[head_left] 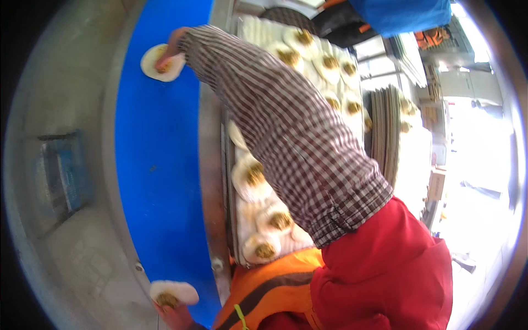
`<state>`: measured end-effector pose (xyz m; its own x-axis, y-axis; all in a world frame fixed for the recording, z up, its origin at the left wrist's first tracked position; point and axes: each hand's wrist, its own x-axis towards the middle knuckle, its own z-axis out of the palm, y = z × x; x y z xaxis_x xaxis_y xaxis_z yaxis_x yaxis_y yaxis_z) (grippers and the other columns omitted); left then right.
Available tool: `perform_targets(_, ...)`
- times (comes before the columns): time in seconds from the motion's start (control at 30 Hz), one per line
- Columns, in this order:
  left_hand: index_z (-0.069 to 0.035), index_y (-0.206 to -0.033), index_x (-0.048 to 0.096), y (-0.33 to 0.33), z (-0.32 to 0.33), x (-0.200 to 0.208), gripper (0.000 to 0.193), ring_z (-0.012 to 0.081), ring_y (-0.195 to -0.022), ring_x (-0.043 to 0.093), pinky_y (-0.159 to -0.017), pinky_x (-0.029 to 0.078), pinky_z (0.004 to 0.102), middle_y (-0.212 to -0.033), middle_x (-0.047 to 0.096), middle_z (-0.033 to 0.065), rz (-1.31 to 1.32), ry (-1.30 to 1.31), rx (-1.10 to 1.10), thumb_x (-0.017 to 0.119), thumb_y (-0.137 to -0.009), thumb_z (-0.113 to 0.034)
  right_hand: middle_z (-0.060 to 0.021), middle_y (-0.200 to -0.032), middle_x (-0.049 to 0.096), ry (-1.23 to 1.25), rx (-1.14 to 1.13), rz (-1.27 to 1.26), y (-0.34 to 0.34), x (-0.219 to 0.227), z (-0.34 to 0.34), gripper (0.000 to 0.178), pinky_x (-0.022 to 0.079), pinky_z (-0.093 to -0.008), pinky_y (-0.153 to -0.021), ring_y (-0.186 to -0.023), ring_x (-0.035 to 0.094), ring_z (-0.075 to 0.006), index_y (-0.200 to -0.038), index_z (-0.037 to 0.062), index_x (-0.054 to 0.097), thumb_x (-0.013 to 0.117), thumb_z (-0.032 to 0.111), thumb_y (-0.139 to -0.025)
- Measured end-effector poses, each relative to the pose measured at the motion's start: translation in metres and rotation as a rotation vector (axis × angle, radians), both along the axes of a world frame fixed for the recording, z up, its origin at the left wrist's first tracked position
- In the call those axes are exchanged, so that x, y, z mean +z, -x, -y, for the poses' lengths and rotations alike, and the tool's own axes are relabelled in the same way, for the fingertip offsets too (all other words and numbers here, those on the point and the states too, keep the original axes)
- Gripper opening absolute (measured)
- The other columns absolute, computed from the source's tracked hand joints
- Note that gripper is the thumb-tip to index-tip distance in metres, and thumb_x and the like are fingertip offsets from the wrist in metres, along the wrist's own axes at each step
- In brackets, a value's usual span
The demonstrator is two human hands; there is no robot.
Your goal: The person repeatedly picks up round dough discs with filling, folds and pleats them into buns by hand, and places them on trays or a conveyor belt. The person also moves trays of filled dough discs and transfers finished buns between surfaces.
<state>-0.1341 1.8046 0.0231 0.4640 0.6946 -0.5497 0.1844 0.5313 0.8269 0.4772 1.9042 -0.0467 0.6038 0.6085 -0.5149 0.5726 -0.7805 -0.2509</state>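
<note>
At the bottom left, my left hand [177,317] grips the edge of a pale flat dough round [184,290] with a brown-green crumbly filling on it; the hand is partly cut off by the picture's lower edge. My right arm, in a checkered sleeve cover, reaches far across to the upper left. There my right hand [174,46] is closed, fingertips pressed together on the filling of another dough round [153,56]. That round is over the blue conveyor belt [159,165]. Slight blur hides exactly what the right fingertips pinch.
Beside the belt's metal rail [212,181], a cloth-lined tray [250,33] bears several filled dough rounds [252,184], partly behind my arm. Stacked boards [385,132] stand further right. A person in blue [404,16] is at the top. My orange apron [275,291] is close to the tray.
</note>
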Motion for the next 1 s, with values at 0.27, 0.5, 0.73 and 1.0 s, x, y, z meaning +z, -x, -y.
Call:
perform_targets(0.27, -0.006, -0.132, 0.035, -0.116, 0.046, 0.024, 0.063, 0.0280, -0.109, 0.055, -0.093, 0.049, 0.0436, -0.118, 0.052, 0.0121, 0.253, 0.173, -0.489, 0.046, -0.073, 0.012, -0.0105, -0.105, 0.066, -0.519, 0.184, -0.050, 0.123, 0.076, 0.122, 0.067, 0.052, -0.0362, -0.081, -0.095, 0.064, -0.0260, -0.116, 0.0115, 0.061, 0.075, 0.049, -0.062)
perform_targets(0.5, 0.002, -0.134, 0.034, -0.219, 0.187, 0.009, 0.055, 0.0155, -0.113, 0.050, -0.097, 0.042, 0.0307, -0.124, 0.049, 0.0080, 0.396, 0.630, -1.176, 0.060, -0.086, -0.007, -0.0095, -0.109, 0.062, -0.598, -0.265, -0.446, 0.166, 0.182, 0.462, 0.066, 0.051, -0.0286, -0.084, -0.099, 0.060, -0.0154, -0.129, -0.0039, 0.046, 0.077, 0.017, -0.074)
perform_targets(0.73, 0.001, -0.123, 0.047, -0.250, 0.295, -0.026, 0.044, 0.0258, -0.104, 0.058, -0.090, 0.045, 0.0320, -0.114, 0.057, 0.0177, 0.232, -0.034, -1.470, 0.060, -0.083, -0.008, -0.0081, -0.118, 0.056, -0.699, -0.907, -0.782, 0.244, 0.104, 0.627, 0.069, 0.046, -0.0303, -0.094, -0.108, 0.054, -0.0166, -0.133, -0.0040, 0.038, 0.076, 0.011, -0.078)
perform_targets(1.0, -0.002, -0.116, 0.055, -0.271, 0.322, -0.015, 0.041, 0.0362, -0.099, 0.054, -0.087, 0.047, 0.0394, -0.106, 0.055, 0.0163, 0.001, -0.813, -1.516, 0.058, -0.076, -0.004, -0.0143, -0.088, 0.065, -0.550, -0.492, 0.029, 0.201, 0.063, 0.610, 0.044, 0.051, -0.0389, -0.072, -0.079, 0.064, -0.0294, -0.113, 0.0057, 0.060, 0.072, 0.025, -0.076)
